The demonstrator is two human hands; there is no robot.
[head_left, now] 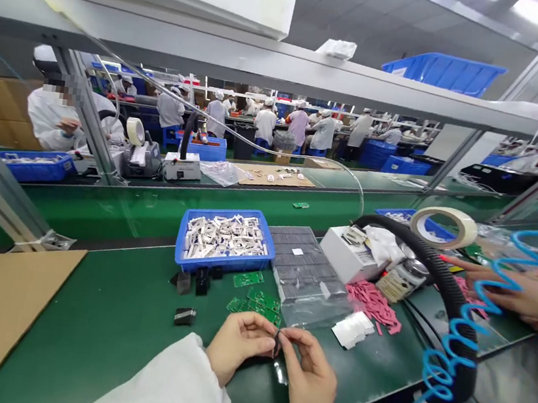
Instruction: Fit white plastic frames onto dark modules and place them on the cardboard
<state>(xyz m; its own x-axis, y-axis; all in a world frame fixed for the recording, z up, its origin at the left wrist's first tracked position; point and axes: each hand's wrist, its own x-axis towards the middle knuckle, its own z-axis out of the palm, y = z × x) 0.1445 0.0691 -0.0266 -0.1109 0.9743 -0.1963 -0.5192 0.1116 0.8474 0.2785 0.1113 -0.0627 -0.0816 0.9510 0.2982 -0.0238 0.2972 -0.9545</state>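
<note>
My left hand (240,346) and my right hand (309,382) meet above the green bench mat (122,334). Their fingertips pinch a small black component (277,343) from both sides, and its exact shape is hidden by my fingers. Just beyond my hands lie several green circuit boards (255,304), with one more green circuit board (247,279) farther up. Small black parts (184,316) stand to the left. A blue plastic tray (218,266) full of white-and-silver metal pieces sits ahead of my hands, out of reach of my fingertips.
A grey stack in a clear bag (303,265), a white box (349,252), pink pieces (374,306) and a tape roll (442,228) crowd the right. A co-worker's hands (510,286) work there, behind a blue coiled air hose (459,339) and black conduit (439,267).
</note>
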